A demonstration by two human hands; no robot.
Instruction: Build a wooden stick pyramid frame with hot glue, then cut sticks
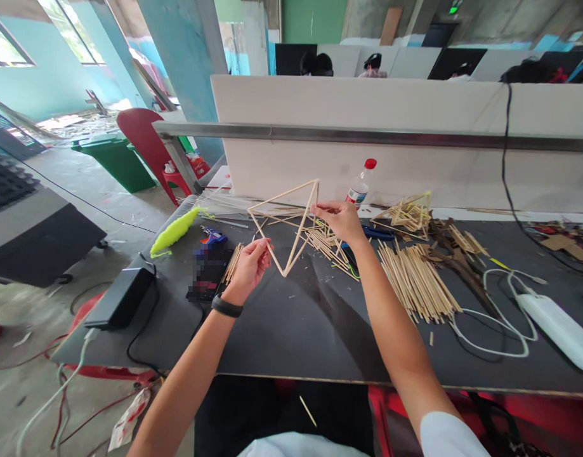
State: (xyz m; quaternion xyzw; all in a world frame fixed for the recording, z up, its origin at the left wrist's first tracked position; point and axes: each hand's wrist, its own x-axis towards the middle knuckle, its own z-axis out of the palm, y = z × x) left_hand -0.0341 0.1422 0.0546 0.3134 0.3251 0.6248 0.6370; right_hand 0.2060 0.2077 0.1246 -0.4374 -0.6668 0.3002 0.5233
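Note:
A frame of thin wooden sticks [282, 193], joined at the corners into triangles, is held up above the dark table. My left hand [249, 265] pinches its lower left stick between thumb and fingers. At the frame's right side, my right hand [341, 219] is closed on a stick near the upper right corner. Below and behind my right hand lies a loose heap of sticks [327, 244]. A large bundle of sticks [417, 279] rests right of my right forearm. Left of my left hand are a blue hot glue gun [213, 236] and a few more sticks [233, 263].
On the dark table [291, 336] stand a bottle with a red cap [360, 184] and a black box [122, 297]. A yellow-green pouch [176, 231] lies back left. A white power strip [560, 330] with its cable is at right. Behind runs a white partition [405, 105] with a metal rail [343, 133].

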